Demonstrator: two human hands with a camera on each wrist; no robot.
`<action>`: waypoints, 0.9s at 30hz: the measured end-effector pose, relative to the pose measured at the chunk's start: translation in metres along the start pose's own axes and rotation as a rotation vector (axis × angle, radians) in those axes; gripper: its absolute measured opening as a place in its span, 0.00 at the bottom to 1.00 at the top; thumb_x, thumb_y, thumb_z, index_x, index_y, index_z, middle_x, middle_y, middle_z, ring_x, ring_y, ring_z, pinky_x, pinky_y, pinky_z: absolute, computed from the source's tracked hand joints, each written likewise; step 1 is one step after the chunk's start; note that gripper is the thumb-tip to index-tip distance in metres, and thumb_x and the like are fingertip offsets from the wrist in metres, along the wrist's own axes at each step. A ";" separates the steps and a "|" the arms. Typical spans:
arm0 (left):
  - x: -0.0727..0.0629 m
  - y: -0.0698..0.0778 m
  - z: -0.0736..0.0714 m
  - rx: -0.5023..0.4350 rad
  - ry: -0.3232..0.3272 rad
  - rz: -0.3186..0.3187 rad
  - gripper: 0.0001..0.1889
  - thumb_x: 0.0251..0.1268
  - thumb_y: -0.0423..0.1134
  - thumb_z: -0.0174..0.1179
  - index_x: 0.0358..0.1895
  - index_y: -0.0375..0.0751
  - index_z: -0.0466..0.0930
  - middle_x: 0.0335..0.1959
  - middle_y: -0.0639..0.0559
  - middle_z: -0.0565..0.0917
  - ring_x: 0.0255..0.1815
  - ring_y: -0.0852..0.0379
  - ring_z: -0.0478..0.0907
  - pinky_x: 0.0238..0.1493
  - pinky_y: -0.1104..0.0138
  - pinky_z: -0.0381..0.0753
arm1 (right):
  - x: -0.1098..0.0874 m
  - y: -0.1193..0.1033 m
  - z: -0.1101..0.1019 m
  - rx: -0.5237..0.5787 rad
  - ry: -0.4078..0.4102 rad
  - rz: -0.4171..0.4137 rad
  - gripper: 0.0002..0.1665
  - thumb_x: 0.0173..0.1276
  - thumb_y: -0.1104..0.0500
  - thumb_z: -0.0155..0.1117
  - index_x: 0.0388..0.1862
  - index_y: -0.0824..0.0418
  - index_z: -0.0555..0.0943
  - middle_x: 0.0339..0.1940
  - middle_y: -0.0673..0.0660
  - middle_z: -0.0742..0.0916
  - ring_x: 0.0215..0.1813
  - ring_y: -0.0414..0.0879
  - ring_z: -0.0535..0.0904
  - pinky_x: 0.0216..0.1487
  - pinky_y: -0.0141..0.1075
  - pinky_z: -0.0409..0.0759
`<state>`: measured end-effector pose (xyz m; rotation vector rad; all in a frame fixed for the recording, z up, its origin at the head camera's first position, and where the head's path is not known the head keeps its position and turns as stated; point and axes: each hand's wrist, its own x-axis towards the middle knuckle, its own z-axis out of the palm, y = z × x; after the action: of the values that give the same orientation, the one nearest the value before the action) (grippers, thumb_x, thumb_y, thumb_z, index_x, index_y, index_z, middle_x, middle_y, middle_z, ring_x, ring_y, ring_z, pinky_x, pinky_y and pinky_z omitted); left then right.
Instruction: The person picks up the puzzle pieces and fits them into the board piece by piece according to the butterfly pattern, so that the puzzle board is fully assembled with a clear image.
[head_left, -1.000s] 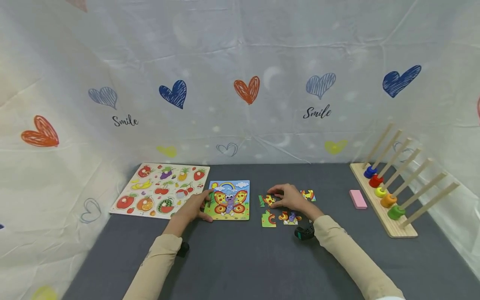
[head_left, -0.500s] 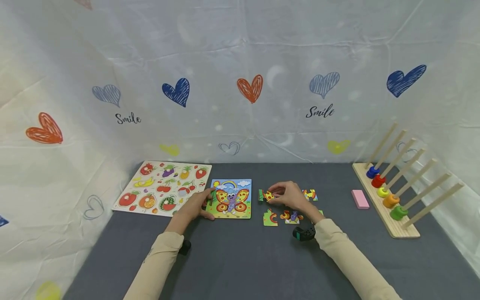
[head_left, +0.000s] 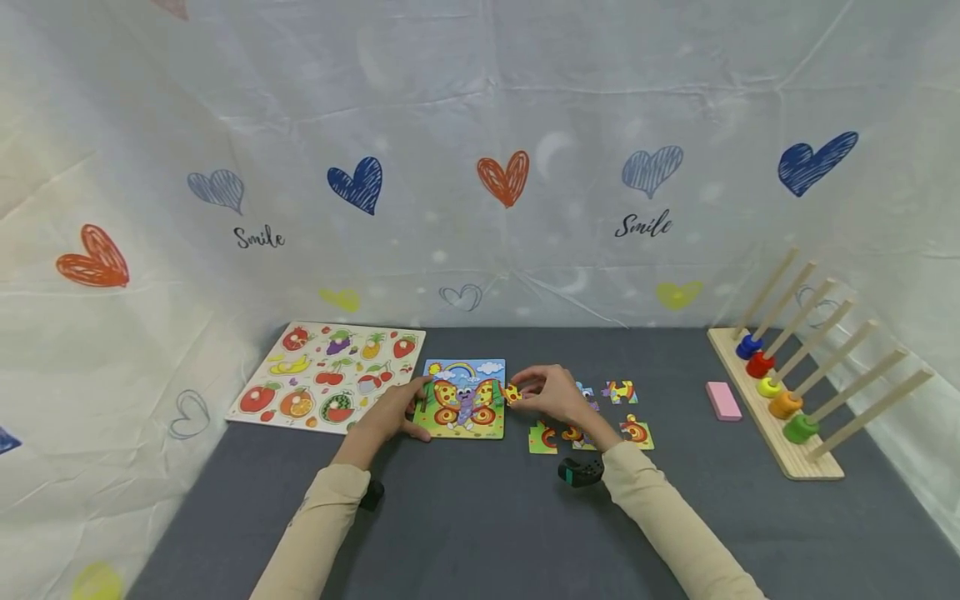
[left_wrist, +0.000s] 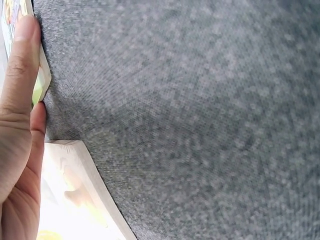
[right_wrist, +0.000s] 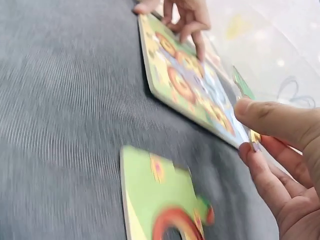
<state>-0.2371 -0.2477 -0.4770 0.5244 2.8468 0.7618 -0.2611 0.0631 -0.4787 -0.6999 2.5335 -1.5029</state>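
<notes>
My left hand [head_left: 386,419] holds the left side of a square butterfly puzzle board [head_left: 467,402], its thumb at the near corner and a finger on the top face. In the left wrist view, the thumb lies along the board's edge. My right hand [head_left: 553,393] pinches a small jigsaw piece [head_left: 512,395] with green and yellow on it, between thumb and fingertips. That piece overlaps the board's right edge in the head view and is seen nearly edge-on in the right wrist view. Below the right hand lies a loose green jigsaw piece [right_wrist: 145,185].
Several more jigsaw pieces [head_left: 621,392] lie right of the board, some partly hidden behind the right hand and forearm. A fruit peg board [head_left: 273,390] lies at left. At right are a pink block [head_left: 723,401] and a wooden peg stand [head_left: 821,468] with coloured rings.
My right hand has lifted the jigsaw piece from the loose pieces and moved left with it to the board's right edge. The left hand keeps its place on the board.
</notes>
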 end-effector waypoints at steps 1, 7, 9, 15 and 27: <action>0.000 0.001 0.000 0.004 0.001 -0.006 0.49 0.37 0.41 0.79 0.68 0.33 0.64 0.41 0.51 0.76 0.34 0.57 0.69 0.43 0.60 0.72 | 0.002 -0.001 0.004 0.001 0.003 0.003 0.20 0.52 0.60 0.77 0.45 0.61 0.85 0.41 0.57 0.88 0.40 0.48 0.84 0.40 0.36 0.81; 0.002 0.002 0.000 0.016 -0.001 -0.031 0.50 0.36 0.41 0.79 0.68 0.35 0.64 0.42 0.51 0.76 0.34 0.58 0.70 0.44 0.59 0.73 | 0.014 -0.009 0.028 0.001 0.001 0.001 0.20 0.52 0.58 0.78 0.44 0.60 0.86 0.38 0.55 0.88 0.37 0.45 0.83 0.36 0.36 0.80; 0.001 0.002 0.001 0.003 -0.001 -0.023 0.50 0.36 0.41 0.79 0.68 0.34 0.64 0.42 0.50 0.76 0.34 0.58 0.70 0.44 0.59 0.73 | 0.017 -0.011 0.036 0.007 0.003 -0.002 0.19 0.52 0.57 0.78 0.44 0.60 0.87 0.38 0.55 0.88 0.37 0.44 0.83 0.36 0.35 0.80; 0.000 0.002 0.001 -0.007 -0.003 -0.042 0.50 0.35 0.40 0.79 0.68 0.35 0.65 0.43 0.50 0.77 0.35 0.57 0.71 0.44 0.59 0.73 | 0.026 -0.016 0.060 0.039 0.043 -0.020 0.18 0.51 0.59 0.79 0.42 0.62 0.87 0.38 0.58 0.88 0.37 0.47 0.84 0.37 0.34 0.81; 0.001 0.000 0.001 0.021 0.000 -0.052 0.50 0.36 0.42 0.79 0.69 0.36 0.64 0.45 0.49 0.78 0.34 0.58 0.71 0.44 0.59 0.73 | 0.041 -0.025 0.093 -0.011 0.098 -0.065 0.20 0.50 0.61 0.79 0.42 0.66 0.86 0.37 0.59 0.88 0.36 0.48 0.85 0.36 0.33 0.80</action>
<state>-0.2382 -0.2468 -0.4782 0.4520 2.8586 0.7244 -0.2589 -0.0397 -0.4991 -0.7352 2.6158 -1.5823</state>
